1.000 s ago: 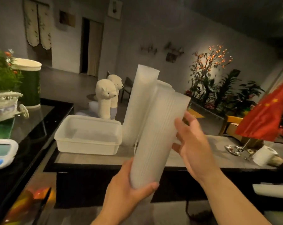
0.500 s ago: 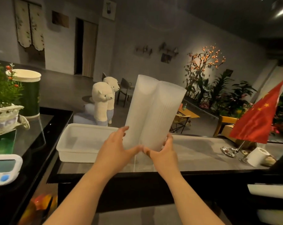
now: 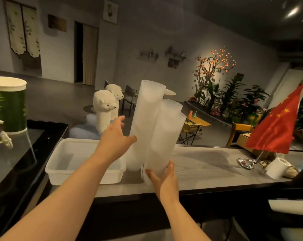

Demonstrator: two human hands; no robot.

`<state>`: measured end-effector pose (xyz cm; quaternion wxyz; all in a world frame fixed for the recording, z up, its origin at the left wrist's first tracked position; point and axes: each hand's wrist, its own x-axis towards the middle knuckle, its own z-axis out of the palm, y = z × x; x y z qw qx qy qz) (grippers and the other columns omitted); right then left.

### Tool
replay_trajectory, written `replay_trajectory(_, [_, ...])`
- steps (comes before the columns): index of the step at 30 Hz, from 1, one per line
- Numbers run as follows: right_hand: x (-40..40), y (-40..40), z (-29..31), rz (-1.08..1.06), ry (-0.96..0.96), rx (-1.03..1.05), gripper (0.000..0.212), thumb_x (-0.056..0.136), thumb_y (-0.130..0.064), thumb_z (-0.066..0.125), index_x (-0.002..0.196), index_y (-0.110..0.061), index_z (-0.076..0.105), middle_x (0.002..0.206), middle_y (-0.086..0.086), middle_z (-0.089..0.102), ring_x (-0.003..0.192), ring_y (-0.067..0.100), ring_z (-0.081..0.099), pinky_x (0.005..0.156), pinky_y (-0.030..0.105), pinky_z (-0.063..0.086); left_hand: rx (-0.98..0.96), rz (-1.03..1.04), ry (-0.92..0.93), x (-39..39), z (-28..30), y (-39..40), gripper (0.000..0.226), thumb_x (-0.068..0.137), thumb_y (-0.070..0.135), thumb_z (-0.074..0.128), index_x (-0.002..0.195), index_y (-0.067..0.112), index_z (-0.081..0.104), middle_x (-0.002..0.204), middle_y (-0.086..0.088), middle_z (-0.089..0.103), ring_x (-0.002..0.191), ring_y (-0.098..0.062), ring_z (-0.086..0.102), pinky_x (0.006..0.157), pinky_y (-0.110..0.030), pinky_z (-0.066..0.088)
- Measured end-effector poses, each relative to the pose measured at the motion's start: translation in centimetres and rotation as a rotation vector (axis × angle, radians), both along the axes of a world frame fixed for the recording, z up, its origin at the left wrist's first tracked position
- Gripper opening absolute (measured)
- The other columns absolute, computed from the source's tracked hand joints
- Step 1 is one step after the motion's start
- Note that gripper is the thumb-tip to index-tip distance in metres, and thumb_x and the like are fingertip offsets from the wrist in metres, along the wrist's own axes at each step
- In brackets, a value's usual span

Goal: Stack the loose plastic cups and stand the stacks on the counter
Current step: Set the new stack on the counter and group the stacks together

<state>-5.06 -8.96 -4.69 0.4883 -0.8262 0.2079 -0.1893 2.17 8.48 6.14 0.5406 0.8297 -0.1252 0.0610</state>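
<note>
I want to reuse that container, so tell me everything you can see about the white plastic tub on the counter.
The white plastic tub is a shallow rectangular bin of translucent, milky plastic with rounded corners and a rolled rim. It sits flat and upright near the left end of the grey counter and looks empty. Its right end stands beside the tallest cup stack; whether they touch is unclear. The left forearm crosses above it, hiding part of the near wall. Neither hand holds it.

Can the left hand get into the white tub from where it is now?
Probably yes. The left hand hovers open just above the white tub's right end, holding nothing, and the tub is open-topped. The cup stacks stand to its right, not across that path.
</note>
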Motion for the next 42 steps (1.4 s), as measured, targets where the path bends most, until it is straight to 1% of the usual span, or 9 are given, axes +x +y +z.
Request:
replay_trajectory(4, [1.0,-0.6,-1.4,0.018,-0.049,0.042,0.097,0.064,-0.066,0.073,0.143,-0.046,0.021,0.133,-0.018,0.048,0.12,0.009,0.05,0.101,0.041,0.049,-0.015,-0.058,0.041,2.7,0.8,-1.5,0.111,0.071,0.027,0.087,0.156,0.028,0.015,0.156,-0.004,0.036,0.137,-0.028,0.04,0.104,-0.052,0.046])
replay_trajectory(8, [1.4,-0.7,-2.7,-0.038,0.037,-0.171,0.098,0.071,-0.081,0.054,0.147,-0.04,0.008,0.135,-0.01,0.048,0.116,0.013,0.055,0.089,0.032,0.049,0.018,-0.132,0.066,4.2,0.2,-3.2,0.121,0.069,0.024,0.089,0.156,0.031,0.005,0.158,-0.001,0.031,0.139,-0.03,0.038,0.107,-0.047,0.04])
replay_trajectory(14, [1.8,-0.2,-3.8,-0.174,0.057,-0.442,0.1,0.071,-0.088,0.028,0.148,-0.031,-0.002,0.138,-0.003,0.052,0.116,0.015,0.059,0.087,0.031,0.05,0.024,-0.126,-0.025,5.3,-0.1,-4.7,0.114,0.069,0.026,0.089,0.154,0.024,0.013,0.127,0.009,0.039,0.111,-0.016,0.042,0.09,-0.036,0.043])
replay_trajectory(19, [2.0,-0.5,-4.0,-0.188,0.046,-0.486,0.103,0.068,-0.089,0.02,0.149,-0.028,0.003,0.137,-0.003,0.054,0.116,0.016,0.059,0.088,0.033,0.052,0.101,-0.102,-0.091,5.5,0.1,-5.1,0.101,0.065,0.037,0.089,0.145,0.021,0.03,0.121,0.007,0.046,0.115,-0.024,0.051,0.088,-0.038,0.048])
replay_trajectory(22, [2.0,-0.5,-4.0,-0.19,0.038,-0.481,0.101,0.069,-0.089,0.024,0.148,-0.029,0.004,0.133,-0.002,0.056,0.114,0.018,0.06,0.087,0.038,0.053,0.033,-0.055,-0.075,4.7,1.0,-4.7,0.094,0.064,0.036,0.09,0.139,0.023,0.035,0.119,0.005,0.052,0.114,-0.027,0.053,0.091,-0.044,0.051])
replay_trajectory(26, [2.0,-0.6,-4.1,-0.192,0.027,-0.472,0.088,0.081,-0.074,0.049,0.146,-0.03,0.008,0.128,-0.003,0.058,0.111,0.02,0.061,0.085,0.041,0.05,-0.109,0.023,-0.113,3.3,4.4,-2.9,0.089,0.066,0.034,0.089,0.137,0.027,0.035,0.123,0.006,0.053,0.11,-0.02,0.053,0.089,-0.047,0.053])
replay_trajectory(31, [2.0,-0.9,-4.3,-0.204,0.02,-0.47,0.086,0.082,-0.068,0.054,0.145,-0.029,0.01,0.128,-0.002,0.056,0.111,0.022,0.06,0.086,0.045,0.049,-0.159,0.155,-0.203,1.6,8.3,2.2,0.089,0.066,0.034,0.089,0.137,0.031,0.036,0.126,0.01,0.053,0.114,-0.017,0.053,0.094,-0.043,0.049])
replay_trajectory(34, [2.1,-0.8,-4.6,-0.22,0.005,-0.489,0.086,0.081,-0.072,0.05,0.144,-0.027,0.012,0.125,0.002,0.058,0.108,0.025,0.062,0.083,0.046,0.052,-0.126,0.249,-0.218,1.6,8.5,5.4,0.09,0.067,0.032,0.089,0.139,0.03,0.035,0.128,0.008,0.052,0.115,-0.017,0.052,0.097,-0.046,0.048])
replay_trajectory(42, [2.1,-0.5,-4.8,-0.253,-0.008,-0.559,0.092,0.074,-0.082,0.026,0.144,-0.023,0.013,0.127,0.009,0.059,0.106,0.031,0.063,0.076,0.048,0.056,0.038,0.373,0.022,4.1,1.9,11.0,0.099,0.061,0.032,0.092,0.14,0.026,0.034,0.128,0.001,0.054,0.119,-0.028,0.054,0.099,-0.055,0.049])
